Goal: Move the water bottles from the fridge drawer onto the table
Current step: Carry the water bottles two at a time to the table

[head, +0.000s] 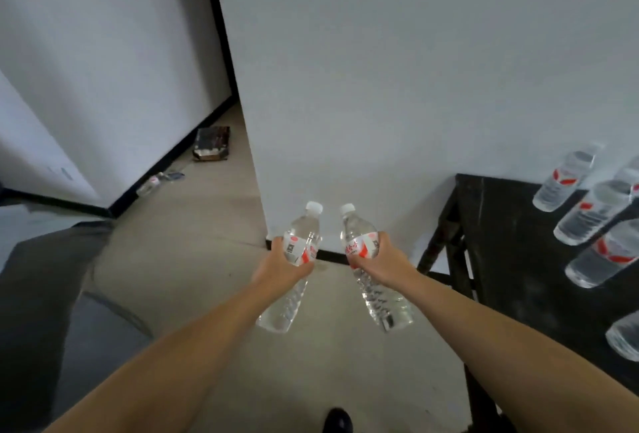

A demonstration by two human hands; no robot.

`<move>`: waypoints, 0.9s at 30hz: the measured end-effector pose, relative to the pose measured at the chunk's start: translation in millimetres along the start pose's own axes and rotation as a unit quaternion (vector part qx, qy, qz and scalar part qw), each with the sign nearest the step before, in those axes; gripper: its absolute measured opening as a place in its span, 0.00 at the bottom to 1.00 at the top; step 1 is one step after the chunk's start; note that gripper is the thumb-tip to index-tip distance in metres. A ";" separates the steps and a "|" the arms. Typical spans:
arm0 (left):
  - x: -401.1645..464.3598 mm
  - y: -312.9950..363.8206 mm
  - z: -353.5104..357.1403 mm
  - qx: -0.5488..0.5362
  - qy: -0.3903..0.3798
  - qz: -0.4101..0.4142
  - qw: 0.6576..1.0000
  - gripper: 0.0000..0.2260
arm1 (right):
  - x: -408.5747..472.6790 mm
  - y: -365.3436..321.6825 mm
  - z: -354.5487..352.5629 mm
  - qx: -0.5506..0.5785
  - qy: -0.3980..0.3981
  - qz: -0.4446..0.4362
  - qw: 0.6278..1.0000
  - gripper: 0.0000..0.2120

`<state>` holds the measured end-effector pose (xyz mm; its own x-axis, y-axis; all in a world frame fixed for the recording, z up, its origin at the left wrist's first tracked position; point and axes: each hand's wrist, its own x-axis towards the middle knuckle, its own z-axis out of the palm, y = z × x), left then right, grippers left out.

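My left hand point(280, 264) grips a clear water bottle point(300, 228) round its red-and-white label, cap pointing up and away. My right hand point(382, 260) grips a second water bottle point(356, 228) the same way. Both bottles hang in the air over the floor, left of the black table point(501, 249). Several more water bottles point(584, 211) stand on the table's right part. No fridge drawer is plainly visible.
A white wall corner point(276, 156) juts out just ahead of the bottles. A dark box point(211, 143) and a loose bottle point(152, 185) lie on the floor to the left. A grey surface point(45, 277) fills the lower left. A dark shoe point(338, 420) shows at the bottom.
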<state>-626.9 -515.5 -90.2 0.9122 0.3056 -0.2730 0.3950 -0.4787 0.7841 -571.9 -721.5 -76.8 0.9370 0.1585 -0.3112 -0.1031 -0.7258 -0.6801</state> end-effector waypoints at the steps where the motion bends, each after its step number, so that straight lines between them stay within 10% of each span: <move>1: 22.8 13.1 5.3 -0.004 0.001 0.008 1.000 0.25 | 20.4 0.8 -11.6 -0.002 0.004 0.002 1.000 0.33; 17: 244.0 176.1 150.3 0.081 -0.214 0.143 0.963 0.24 | 174.9 78.2 -144.2 0.119 0.155 0.216 0.957 0.37; 27: 371.8 315.9 251.0 0.167 -0.422 0.299 0.839 0.24 | 241.0 108.3 -211.3 0.235 0.361 0.347 0.833 0.37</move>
<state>-135.6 -759.7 -83.9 0.6544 -0.6968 -0.2938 -0.2819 -0.5853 0.7602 -286.7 -903.4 -85.2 0.5363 -0.7569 -0.3734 -0.6644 -0.1058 -0.7398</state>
